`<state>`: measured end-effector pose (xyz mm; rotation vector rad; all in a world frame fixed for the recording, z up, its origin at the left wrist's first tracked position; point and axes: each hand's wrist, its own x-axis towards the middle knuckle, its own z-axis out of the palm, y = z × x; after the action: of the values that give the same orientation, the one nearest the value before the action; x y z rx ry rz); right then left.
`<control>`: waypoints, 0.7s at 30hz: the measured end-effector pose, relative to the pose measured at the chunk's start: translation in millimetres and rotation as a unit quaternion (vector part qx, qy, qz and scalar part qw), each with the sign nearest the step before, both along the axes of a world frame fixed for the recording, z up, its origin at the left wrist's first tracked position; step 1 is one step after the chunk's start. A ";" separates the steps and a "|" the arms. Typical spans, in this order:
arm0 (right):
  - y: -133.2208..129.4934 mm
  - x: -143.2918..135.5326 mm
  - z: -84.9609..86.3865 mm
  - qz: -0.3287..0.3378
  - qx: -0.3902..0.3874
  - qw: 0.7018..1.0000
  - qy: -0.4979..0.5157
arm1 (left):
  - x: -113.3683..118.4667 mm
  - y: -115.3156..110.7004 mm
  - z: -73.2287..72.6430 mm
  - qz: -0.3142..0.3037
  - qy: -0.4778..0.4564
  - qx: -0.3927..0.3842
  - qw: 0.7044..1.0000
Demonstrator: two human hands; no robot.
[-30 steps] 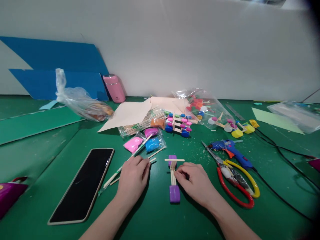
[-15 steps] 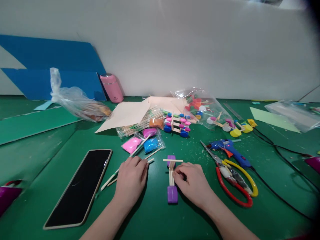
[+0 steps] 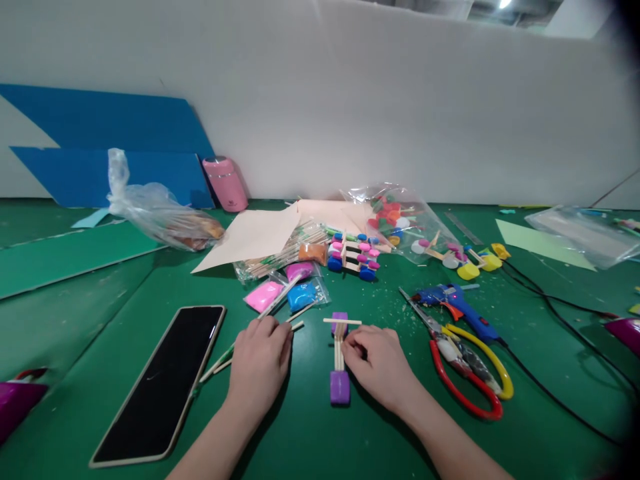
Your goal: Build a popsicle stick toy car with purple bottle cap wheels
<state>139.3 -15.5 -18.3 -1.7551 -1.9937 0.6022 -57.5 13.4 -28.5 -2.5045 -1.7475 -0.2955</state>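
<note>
On the green table (image 3: 310, 433), pale sticks (image 3: 339, 355) link two purple blocks (image 3: 340, 388).

At lower centre, green tabletop (image 3: 311, 407) opens between the left hand (image 3: 261, 353) and a purple-ended wooden-stick frame (image 3: 339, 357); red-and-yellow-handled metal scissors (image 3: 433, 325) block lower right.

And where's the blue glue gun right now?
In the head view, the glue gun lies right of the right hand, just beyond the scissors, on the green table.

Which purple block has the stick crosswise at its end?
The far purple block: in this view the crosswise stick passes over it, whereas the near purple block has none.
</note>
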 end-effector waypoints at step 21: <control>-18.5 30.6 11.6 -0.047 0.025 0.990 0.128 | 2.5 38.8 36.8 0.166 -0.685 -0.192 0.683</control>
<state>170.0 -34.0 -6.7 -1.6407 -1.7289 0.7019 -55.0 52.2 8.3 -1.9639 -2.7650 -2.4794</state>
